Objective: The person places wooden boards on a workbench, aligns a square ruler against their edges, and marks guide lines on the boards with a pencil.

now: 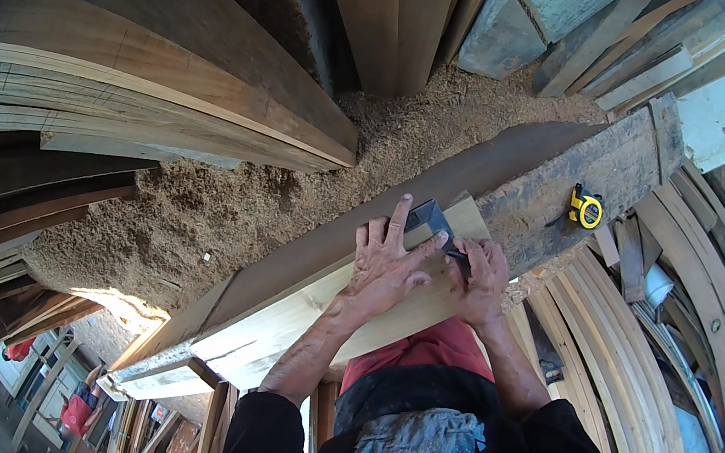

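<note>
On sawdust floor (226,207), plank (295,310) runs lower-left to upper-right under left hand (385,262).

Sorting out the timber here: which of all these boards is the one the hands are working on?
The pale planed plank running diagonally under both hands: left hand, right hand. It alone carries a dark square; the others lie stacked around.

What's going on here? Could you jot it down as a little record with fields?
Place: woodshop, sawdust heap, stacked boards
Workpiece: long pale wooden plank
Left hand: pressed flat on a dark metal square tool
Right hand: beside the tool, holding something thin, too small to tell
Nearby: yellow tape measure on the plank's rough grey end
</note>
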